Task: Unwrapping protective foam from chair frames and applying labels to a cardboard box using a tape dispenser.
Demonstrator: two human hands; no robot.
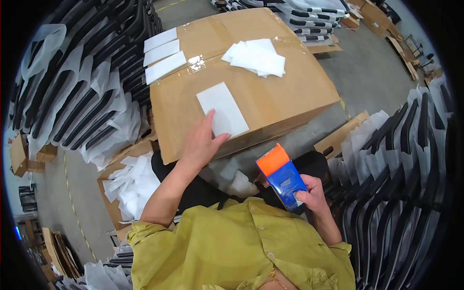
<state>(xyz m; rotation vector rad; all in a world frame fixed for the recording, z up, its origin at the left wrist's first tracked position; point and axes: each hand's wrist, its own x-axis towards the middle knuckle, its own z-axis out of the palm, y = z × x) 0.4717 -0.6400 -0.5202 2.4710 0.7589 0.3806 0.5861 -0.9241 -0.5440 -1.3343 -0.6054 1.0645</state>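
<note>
A large brown cardboard box (290, 96) stands in front of me. Flat on its near half lies a white foam sheet (223, 108). My left hand (204, 140) rests at this sheet's near left side, thumb and forefinger spread and touching it. In my right hand (313, 194), over my lap to the right of the box, is a blue and orange tape dispenser (285, 178), its toothed edge pointing up and left. Three more white sheets (162, 52) lie in a row along the box's left edge. A loose pile of white sheets (256, 58) sits toward its far right.
Stacked black tubular frames wrapped in white film (92, 92) rise at the left, with more black frames (391, 193) close on the right. An open carton of white foam pieces (133, 186) stands beside my left forearm. Further wrapped stacks (314, 21) are behind the box.
</note>
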